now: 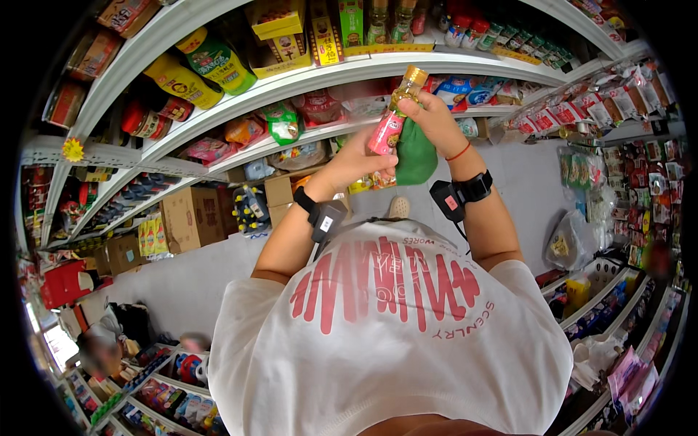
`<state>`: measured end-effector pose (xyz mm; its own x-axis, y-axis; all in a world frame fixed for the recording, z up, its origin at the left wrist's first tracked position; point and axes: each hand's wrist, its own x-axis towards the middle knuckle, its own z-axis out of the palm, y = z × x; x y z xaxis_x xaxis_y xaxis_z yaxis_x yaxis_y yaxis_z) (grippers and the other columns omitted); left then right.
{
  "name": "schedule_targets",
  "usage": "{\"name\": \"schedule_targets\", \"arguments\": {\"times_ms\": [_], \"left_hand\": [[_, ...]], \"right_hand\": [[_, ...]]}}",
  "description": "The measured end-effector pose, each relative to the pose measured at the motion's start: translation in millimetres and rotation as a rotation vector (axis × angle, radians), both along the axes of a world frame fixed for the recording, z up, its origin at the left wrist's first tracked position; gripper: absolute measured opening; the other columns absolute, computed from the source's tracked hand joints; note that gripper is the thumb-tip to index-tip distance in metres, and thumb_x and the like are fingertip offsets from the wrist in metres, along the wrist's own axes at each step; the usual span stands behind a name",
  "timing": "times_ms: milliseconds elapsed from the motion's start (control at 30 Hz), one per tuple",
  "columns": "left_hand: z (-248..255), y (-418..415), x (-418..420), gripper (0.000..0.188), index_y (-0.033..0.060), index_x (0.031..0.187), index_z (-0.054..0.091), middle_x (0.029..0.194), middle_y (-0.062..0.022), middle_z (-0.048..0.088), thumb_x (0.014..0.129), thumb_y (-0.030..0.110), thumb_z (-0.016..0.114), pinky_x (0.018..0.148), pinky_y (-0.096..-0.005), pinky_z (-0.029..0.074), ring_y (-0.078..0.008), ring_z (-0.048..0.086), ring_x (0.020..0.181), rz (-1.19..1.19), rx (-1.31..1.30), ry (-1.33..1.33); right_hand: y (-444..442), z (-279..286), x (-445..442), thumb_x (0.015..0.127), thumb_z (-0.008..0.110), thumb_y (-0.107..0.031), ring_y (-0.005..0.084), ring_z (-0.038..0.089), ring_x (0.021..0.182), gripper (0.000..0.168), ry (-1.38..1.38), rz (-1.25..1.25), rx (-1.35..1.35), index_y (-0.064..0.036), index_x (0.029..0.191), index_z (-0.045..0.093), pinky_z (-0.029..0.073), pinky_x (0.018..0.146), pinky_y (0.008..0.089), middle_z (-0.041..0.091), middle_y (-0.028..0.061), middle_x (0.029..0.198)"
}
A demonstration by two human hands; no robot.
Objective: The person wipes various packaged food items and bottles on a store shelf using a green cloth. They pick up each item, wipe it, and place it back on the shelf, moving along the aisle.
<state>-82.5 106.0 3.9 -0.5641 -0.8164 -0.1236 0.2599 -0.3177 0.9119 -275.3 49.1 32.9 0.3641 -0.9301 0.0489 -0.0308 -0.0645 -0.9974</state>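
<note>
A glass bottle of yellowish liquid (388, 131) with a gold cap and a pink label is tilted between both hands, in front of the shelves. My left hand (366, 158) is closed round its lower part. Near the bottle's neck, my right hand (425, 111) grips it with the thumb across the glass. A green cloth (417, 158) hangs below my right hand, against the bottle's side; part of it is hidden behind the fingers. Black straps with small devices are on both wrists.
A curved-looking upper shelf (381, 62) holds bottles, jars and boxes. Bagged goods lie on the shelf below. Cardboard boxes (193, 220) and a pack of yellow-capped bottles (251, 210) stand low at left. Hanging packets line the right side. Blurred people are at lower left.
</note>
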Motion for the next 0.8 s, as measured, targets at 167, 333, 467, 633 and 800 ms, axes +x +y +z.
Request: {"name": "schedule_targets", "arguments": {"times_ms": [167,333,467,633,800], "left_hand": [[10.4,-7.3,-8.7,0.055,0.0030,0.128,0.042,0.094,-0.0008,0.055,0.080,0.009,0.071,0.063,-0.0218,0.046,-0.0075,0.055,0.072,0.249,-0.191,-0.157],[-14.4,-18.0,-4.5,0.057,-0.0001,0.127,0.044,0.109,-0.0046,0.055,0.078,0.010,0.072,0.086,-0.0283,0.046,-0.0124,0.053,0.098,0.441,-0.364,-0.239],[-12.9,-20.5,-1.6,0.055,-0.0002,0.122,0.048,0.106,-0.0088,0.058,0.075,0.013,0.074,0.083,-0.0307,0.046,-0.0168,0.056,0.097,0.458,-0.393,-0.361],[3.4,-28.4,-18.3,0.051,0.0005,0.117,0.051,0.102,-0.0124,0.059,0.070,0.010,0.069,0.083,-0.0331,0.046,-0.0223,0.059,0.094,0.334,-0.585,-0.522],[-16.4,-45.9,-34.7,0.061,0.0006,0.126,0.044,0.116,-0.0135,0.057,0.068,0.004,0.064,0.087,-0.0349,0.046,-0.0269,0.058,0.101,0.316,-0.707,-0.464]], "right_hand": [[-9.2,-14.0,-2.8,0.097,0.049,-0.030,0.0098,0.052,0.089,0.032,-0.065,-0.303,-0.063,0.000,0.101,0.059,0.044,0.081,0.0282,0.058,0.0030,0.094],[13.1,-1.2,19.8,0.092,0.056,-0.030,0.0162,0.055,0.082,0.029,0.101,-0.084,-0.247,-0.002,0.091,0.058,0.045,0.076,0.0310,0.057,0.0074,0.085],[6.9,8.8,-2.6,0.086,0.063,-0.036,0.0208,0.062,0.079,0.036,0.476,-0.074,-0.160,-0.001,0.098,0.063,0.048,0.072,0.0340,0.064,0.0132,0.085],[9.2,15.9,-9.7,0.082,0.069,-0.038,0.0188,0.063,0.081,0.042,0.211,-0.216,-0.183,-0.002,0.103,0.064,0.049,0.073,0.0323,0.067,0.0117,0.090],[1.1,-9.6,-23.6,0.083,0.070,-0.028,0.0097,0.059,0.083,0.033,-0.039,-0.179,0.016,0.000,0.098,0.064,0.049,0.074,0.0283,0.066,0.0038,0.089]]}}
